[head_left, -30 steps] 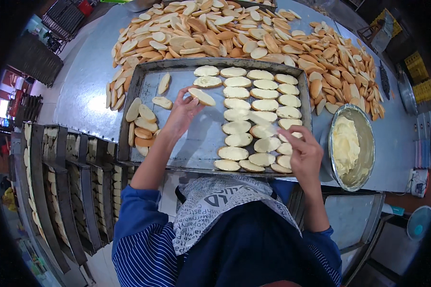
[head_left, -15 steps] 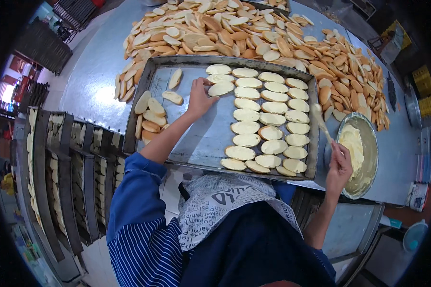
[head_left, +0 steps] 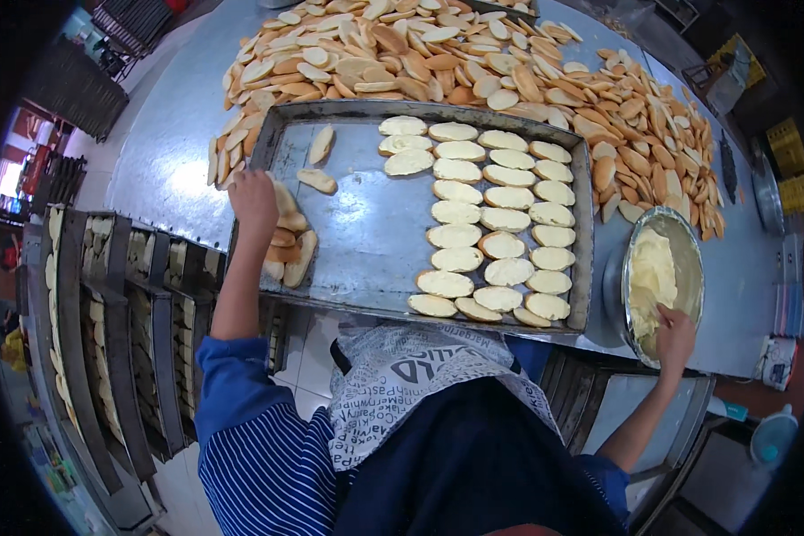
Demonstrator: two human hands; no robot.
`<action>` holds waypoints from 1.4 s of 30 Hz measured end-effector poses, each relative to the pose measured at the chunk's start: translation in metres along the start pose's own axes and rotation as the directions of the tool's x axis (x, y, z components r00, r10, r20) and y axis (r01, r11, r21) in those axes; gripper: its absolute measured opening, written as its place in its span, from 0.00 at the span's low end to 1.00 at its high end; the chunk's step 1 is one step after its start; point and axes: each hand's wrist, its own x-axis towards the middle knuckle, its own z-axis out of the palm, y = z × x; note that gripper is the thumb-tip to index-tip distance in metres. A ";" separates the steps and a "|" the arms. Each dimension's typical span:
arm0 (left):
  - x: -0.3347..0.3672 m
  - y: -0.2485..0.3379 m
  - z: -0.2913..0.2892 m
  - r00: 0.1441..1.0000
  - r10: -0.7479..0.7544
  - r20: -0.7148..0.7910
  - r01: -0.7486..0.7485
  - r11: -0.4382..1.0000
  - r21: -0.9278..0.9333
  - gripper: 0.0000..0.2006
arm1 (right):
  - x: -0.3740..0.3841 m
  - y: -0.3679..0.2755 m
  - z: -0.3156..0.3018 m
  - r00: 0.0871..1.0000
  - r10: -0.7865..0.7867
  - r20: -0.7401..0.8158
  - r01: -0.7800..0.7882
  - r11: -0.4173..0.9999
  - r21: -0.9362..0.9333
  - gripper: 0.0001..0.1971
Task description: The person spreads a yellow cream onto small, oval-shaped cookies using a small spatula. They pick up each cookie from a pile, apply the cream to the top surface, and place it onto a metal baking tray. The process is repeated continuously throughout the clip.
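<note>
A metal baking tray (head_left: pixel 366 279) lies before me, with rows of oval bread slices (head_left: pixel 507 197) coated in pale cream across its middle and right. My left hand (head_left: pixel 254 198) is over the tray's left rim, at a small group of plain bread slices (head_left: pixel 300 257). Its fingers point away from me and their tips are hidden, so a grip on a slice cannot be made out. At the right, my right hand (head_left: pixel 674 334) is closed on a spreader, lowered into the metal bowl (head_left: pixel 695 308) of yellowish cream (head_left: pixel 652 268). The spreader is mostly hidden there.
A large heap of bread slices (head_left: pixel 393 67) covers the table (head_left: pixel 165 161) behind the tray and extends right. Filled trays (head_left: pixel 107 357) stand on edge in a row at the lower left. A metal basin (head_left: pixel 766 192) sits at the far right.
My left hand has left the coated slice in the tray's middle and moved left to the plain slices. My right hand has carried the spreader from beside the tray into the bowl.
</note>
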 end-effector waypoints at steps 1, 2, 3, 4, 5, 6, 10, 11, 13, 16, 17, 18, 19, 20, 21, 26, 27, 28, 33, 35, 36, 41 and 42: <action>-0.003 -0.005 0.006 1.000 -0.018 -0.009 0.017 1.000 -0.024 0.08 | 0.006 -0.007 0.001 0.999 -0.028 0.047 0.027 0.999 0.035 0.15; -0.004 -0.008 0.014 0.999 -0.031 -0.020 0.030 0.998 -0.050 0.09 | 0.008 -0.016 0.000 0.994 -0.052 0.091 0.046 0.996 0.070 0.14; -0.005 -0.009 0.021 0.999 -0.044 -0.031 0.041 0.996 -0.075 0.09 | 0.009 -0.019 0.001 0.988 -0.077 0.135 0.063 0.992 0.107 0.14; -0.007 -0.007 0.016 0.998 -0.034 -0.061 0.028 0.995 -0.097 0.09 | 0.009 -0.015 0.003 0.987 -0.089 0.137 0.058 0.974 0.218 0.13; -0.009 -0.006 0.009 0.995 -0.025 -0.092 0.014 0.993 -0.117 0.10 | 0.010 -0.006 0.007 0.985 -0.101 0.137 0.051 0.944 0.326 0.13; -0.011 -0.004 0.004 0.992 -0.015 -0.123 -0.002 0.991 -0.137 0.10 | 0.012 0.003 0.009 0.985 -0.112 0.134 0.044 0.901 0.431 0.13; -0.006 -0.004 0.017 0.983 -0.062 -0.171 0.014 0.964 -0.266 0.12 | 0.010 0.029 0.001 0.970 0.063 0.236 -0.195 0.781 0.593 0.12; -0.006 -0.003 0.004 0.986 -0.061 -0.153 -0.001 0.928 -0.372 0.13 | 0.006 0.024 -0.010 0.960 0.118 0.255 -0.258 0.732 0.631 0.12; -0.007 0.011 -0.015 0.957 -0.015 -0.289 -0.149 0.829 -0.539 0.13 | 0.002 0.040 -0.005 0.956 0.184 0.229 -0.293 0.649 0.702 0.13; -0.010 0.045 -0.046 0.931 0.094 -0.352 -0.338 0.583 -0.739 0.15 | 0.002 0.057 0.004 0.966 0.222 0.134 -0.250 0.660 0.708 0.12; -0.011 0.058 -0.053 0.910 0.139 -0.391 -0.407 0.478 -0.778 0.15 | 0.004 0.057 0.006 0.969 0.215 0.120 -0.235 0.669 0.705 0.12; -0.008 0.071 -0.053 0.882 0.236 -0.407 -0.469 0.359 -0.807 0.16 | 0.004 0.055 0.006 0.967 0.227 0.113 -0.239 0.666 0.706 0.12; -0.002 0.085 -0.053 0.841 0.326 -0.432 -0.513 0.229 -0.827 0.18 | 0.003 0.048 0.005 0.965 0.241 0.104 -0.242 0.664 0.707 0.12; 0.001 0.097 -0.059 0.845 0.410 -0.342 -0.467 0.256 -0.846 0.21 | 0.003 0.043 0.004 0.963 0.252 0.096 -0.244 0.663 0.708 0.12; 0.004 0.108 -0.067 0.838 0.487 -0.247 -0.421 0.287 -0.860 0.24 | 0.004 0.042 0.004 0.966 0.238 0.103 -0.239 0.662 0.710 0.12; 0.030 0.146 -0.088 0.707 0.705 0.060 -0.458 0.521 -0.720 0.33 | 0.000 0.046 0.005 0.969 0.227 0.100 -0.227 0.650 0.725 0.12; 0.032 0.149 -0.089 0.690 0.718 0.093 -0.474 0.545 -0.692 0.34 | 0.000 0.049 0.007 0.969 0.227 0.097 -0.224 0.645 0.730 0.12; 0.033 0.151 -0.091 0.684 0.723 0.095 -0.482 0.547 -0.684 0.34 | -0.002 0.055 0.011 0.967 0.234 0.097 -0.228 0.640 0.734 0.12; 0.034 0.150 -0.094 0.643 0.758 0.105 -0.523 0.536 -0.663 0.31 | -0.006 0.069 0.020 0.963 0.248 0.105 -0.239 0.606 0.759 0.12; 0.029 0.145 -0.096 0.689 0.724 0.033 -0.502 0.510 -0.699 0.29 | -0.007 0.070 0.017 0.961 0.254 0.112 -0.249 0.611 0.752 0.12; 0.026 0.142 -0.096 0.711 0.703 -0.001 -0.492 0.496 -0.716 0.28 | -0.008 0.069 0.016 0.960 0.259 0.104 -0.246 0.607 0.756 0.12; 0.009 0.117 -0.077 0.875 0.484 -0.020 -0.038 0.028 -0.999 0.21 | -0.008 0.080 0.023 0.962 0.274 -0.007 -0.167 0.606 0.777 0.13; -0.001 0.112 -0.082 0.861 0.495 0.116 0.212 -0.141 -0.967 0.20 | -0.009 0.079 0.024 0.959 0.284 -0.012 -0.161 0.579 0.799 0.13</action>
